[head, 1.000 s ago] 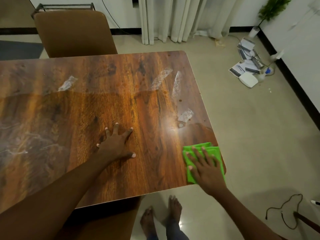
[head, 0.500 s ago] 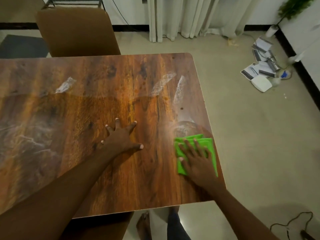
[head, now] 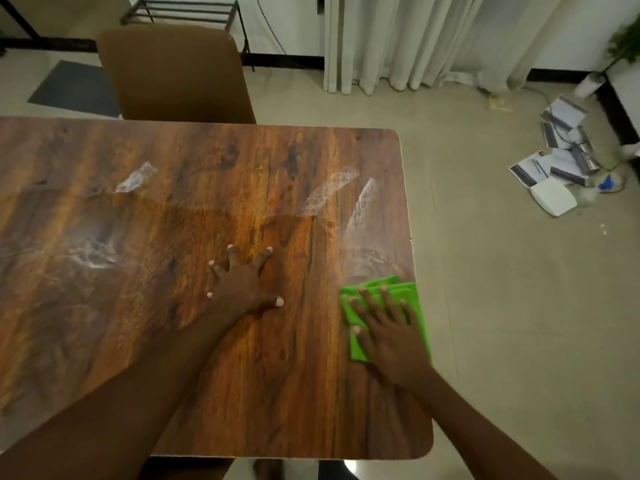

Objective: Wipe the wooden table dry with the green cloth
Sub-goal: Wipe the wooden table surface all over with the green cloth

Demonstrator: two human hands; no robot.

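The wooden table fills the left and middle of the view, with wet streaks glinting toward its far right side and more smears at the left. A folded green cloth lies flat near the table's right edge. My right hand presses down on the cloth with fingers spread, covering most of it. My left hand rests flat on the bare wood at mid-table, fingers splayed, holding nothing.
A brown chair stands at the table's far side. Beyond it are a metal rack and curtains. Papers and a white box lie on the floor at the right. The table's right edge runs beside the cloth.
My right hand has slid the green cloth away from the near right corner, farther up along the table's right edge toward the wet streaks. My left hand stays planted.
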